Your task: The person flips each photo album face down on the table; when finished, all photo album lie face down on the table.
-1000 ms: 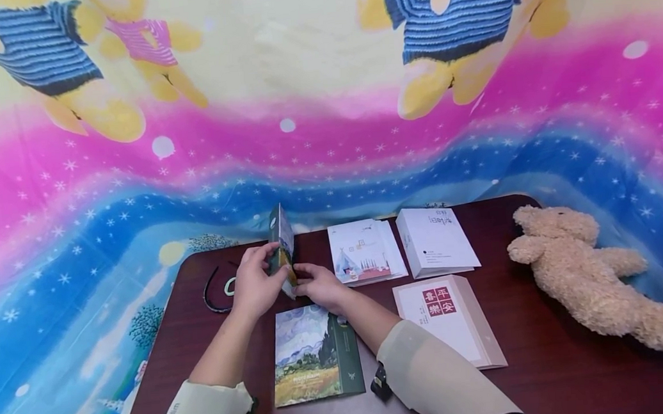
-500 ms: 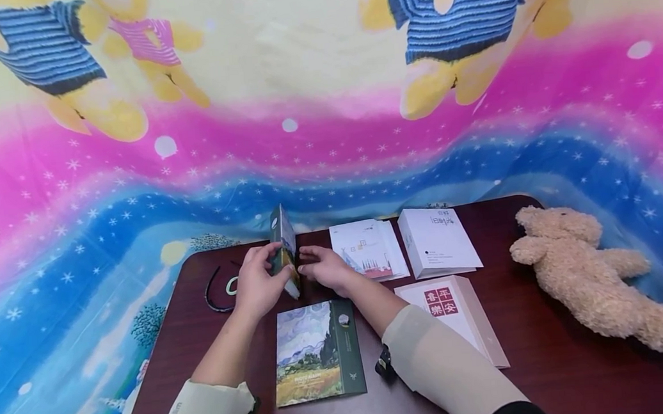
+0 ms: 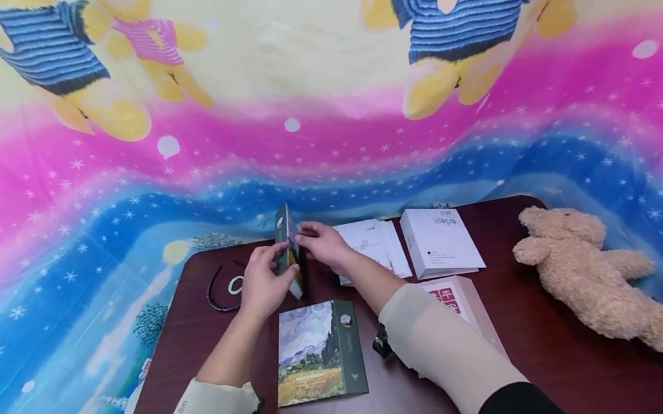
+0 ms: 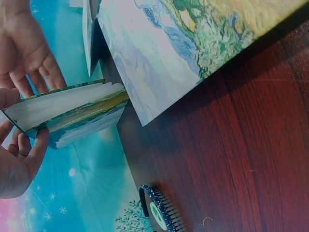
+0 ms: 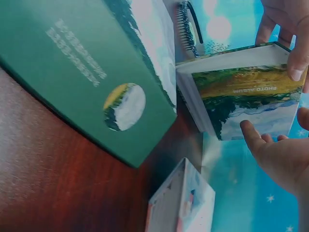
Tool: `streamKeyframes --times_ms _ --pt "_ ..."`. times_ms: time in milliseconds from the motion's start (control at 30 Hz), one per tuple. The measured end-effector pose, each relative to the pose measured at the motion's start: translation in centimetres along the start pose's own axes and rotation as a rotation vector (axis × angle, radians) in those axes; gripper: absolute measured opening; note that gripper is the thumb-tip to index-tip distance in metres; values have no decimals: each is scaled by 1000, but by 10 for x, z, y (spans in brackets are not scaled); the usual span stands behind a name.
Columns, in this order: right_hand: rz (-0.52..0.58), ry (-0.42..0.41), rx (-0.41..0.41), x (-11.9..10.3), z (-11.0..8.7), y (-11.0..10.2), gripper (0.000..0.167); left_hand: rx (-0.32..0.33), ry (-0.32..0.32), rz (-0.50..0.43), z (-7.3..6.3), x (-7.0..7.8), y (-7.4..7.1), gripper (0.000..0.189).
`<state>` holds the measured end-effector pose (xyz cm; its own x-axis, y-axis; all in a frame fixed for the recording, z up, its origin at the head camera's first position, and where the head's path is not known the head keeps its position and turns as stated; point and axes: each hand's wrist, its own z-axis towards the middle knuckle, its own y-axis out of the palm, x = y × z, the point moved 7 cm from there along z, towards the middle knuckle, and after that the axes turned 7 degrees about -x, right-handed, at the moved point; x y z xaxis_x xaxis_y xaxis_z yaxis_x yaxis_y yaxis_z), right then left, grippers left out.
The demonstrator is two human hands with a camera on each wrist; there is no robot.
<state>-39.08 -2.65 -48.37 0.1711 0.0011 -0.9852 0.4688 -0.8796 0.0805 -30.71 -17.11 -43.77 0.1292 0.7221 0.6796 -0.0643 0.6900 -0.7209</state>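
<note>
i note a tan plush bear (image 3: 584,273) lying on the right of the dark red-brown table (image 3: 556,358). at the left lies a dark, toothed headband (image 4: 163,204), a pale green ring (image 4: 156,214) just beside it. i record a white book (image 3: 440,241) at the far side, near the bear. behind, i observe a cloth backdrop (image 3: 304,148), printed with bears in striped shirts and snowflakes, hanging in folds.

Reddish-brown table (image 3: 550,358) beneath photo albums (image 3: 309,349), dark headband (image 4: 166,209), pale-green ring (image 3: 230,286), teddy bear (image 3: 590,272)
</note>
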Motion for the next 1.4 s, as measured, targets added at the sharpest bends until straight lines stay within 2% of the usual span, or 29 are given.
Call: streamKeyframes --times_ms 433,633,767,1000,1200,1400 --pt "-6 -24 34 -23 10 1 61 12 43 -16 -1 7 9 45" --pt "-43 -15 57 -25 14 -4 62 27 77 -15 -2 13 12 42" --pt "-44 -19 80 -24 15 -5 62 36 73 -18 -3 14 13 41" --pt "-78 -21 129 -26 12 -6 62 46 59 -91 -5 6 17 41" --pt "-116 -18 182 -28 8 -7 60 18 26 -184 -7 -5 24 56" --pt "-156 -13 218 -30 5 -9 59 -10 15 -209 -5 -15 31 69"
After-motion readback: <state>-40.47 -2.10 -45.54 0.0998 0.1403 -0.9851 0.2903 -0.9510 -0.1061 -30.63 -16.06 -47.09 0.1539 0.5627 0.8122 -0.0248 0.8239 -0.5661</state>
